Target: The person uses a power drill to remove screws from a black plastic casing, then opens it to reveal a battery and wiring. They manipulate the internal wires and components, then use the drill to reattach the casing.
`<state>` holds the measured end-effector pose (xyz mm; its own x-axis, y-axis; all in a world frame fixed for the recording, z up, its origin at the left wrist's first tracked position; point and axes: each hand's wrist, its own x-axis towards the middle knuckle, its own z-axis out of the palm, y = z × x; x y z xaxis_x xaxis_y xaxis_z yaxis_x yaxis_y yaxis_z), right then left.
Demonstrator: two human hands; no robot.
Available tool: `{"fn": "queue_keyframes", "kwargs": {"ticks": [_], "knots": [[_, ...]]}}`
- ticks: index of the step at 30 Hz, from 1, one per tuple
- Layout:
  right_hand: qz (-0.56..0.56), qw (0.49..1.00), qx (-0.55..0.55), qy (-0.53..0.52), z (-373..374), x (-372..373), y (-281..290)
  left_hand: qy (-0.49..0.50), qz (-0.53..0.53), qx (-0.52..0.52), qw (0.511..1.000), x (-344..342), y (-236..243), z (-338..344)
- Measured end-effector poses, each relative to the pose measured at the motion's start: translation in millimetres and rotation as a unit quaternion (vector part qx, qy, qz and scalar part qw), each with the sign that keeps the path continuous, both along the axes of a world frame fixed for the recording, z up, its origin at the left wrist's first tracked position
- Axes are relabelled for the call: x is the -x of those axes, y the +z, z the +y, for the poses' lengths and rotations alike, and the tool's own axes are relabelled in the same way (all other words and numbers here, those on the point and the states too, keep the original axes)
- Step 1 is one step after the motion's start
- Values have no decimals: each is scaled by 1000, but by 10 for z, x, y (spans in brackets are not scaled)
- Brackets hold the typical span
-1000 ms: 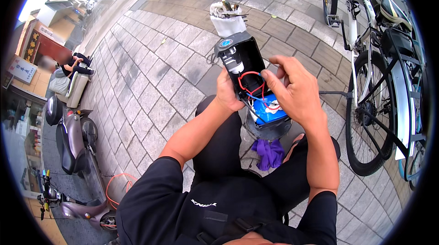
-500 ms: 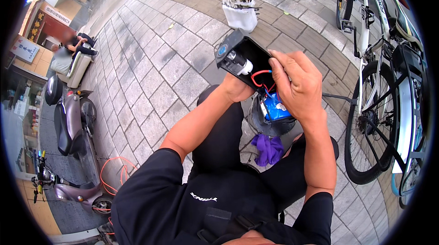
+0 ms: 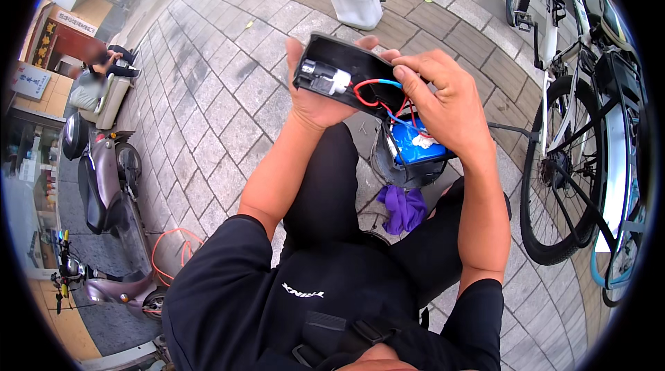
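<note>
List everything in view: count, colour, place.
Casing: one, black, centre
Wires: several, red and blue, centre
Block: one, blue, below the wires
Cloth: one, purple, lower centre
Tool container: one, white, ahead
Bicycle: at least one, white, right
Scooter: one, mauve, left
Cable: one, orange, beside the scooter
Seat: one, beige, upper left
Seated people: at least one, dark-clothed, upper left
Left hand: one, bare, holding the casing
Right hand: one, bare, beside the wires

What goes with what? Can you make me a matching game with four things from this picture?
Things:
1. Cloth
2. Wrapped pack
3. Open case
4. Tub on the paving

Clues:
A. Held in the left hand
B. White, with things poking out of the top
C. Purple
D. Mostly blue

Right pairs: 1-C, 2-D, 3-A, 4-B
</note>
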<state>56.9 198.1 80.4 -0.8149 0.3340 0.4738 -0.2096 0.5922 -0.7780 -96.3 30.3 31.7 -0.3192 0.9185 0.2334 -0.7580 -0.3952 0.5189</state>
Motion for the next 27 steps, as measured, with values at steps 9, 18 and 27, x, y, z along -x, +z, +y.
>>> {"fn": "queue_keyframes", "kwargs": {"ticks": [9, 18, 27], "knots": [[-47, 995, 46, -73, 191, -99, -8, 10, -3, -17, 1000, 103, -115, -126], [-11, 974, 153, -165, 359, -390, -160, -37, 19, -68, 997, 154, -203, -29], [-23, 965, 162, -207, 545, -346, -423, -58, 10, -93, 994, 252, -357, 61]]}}
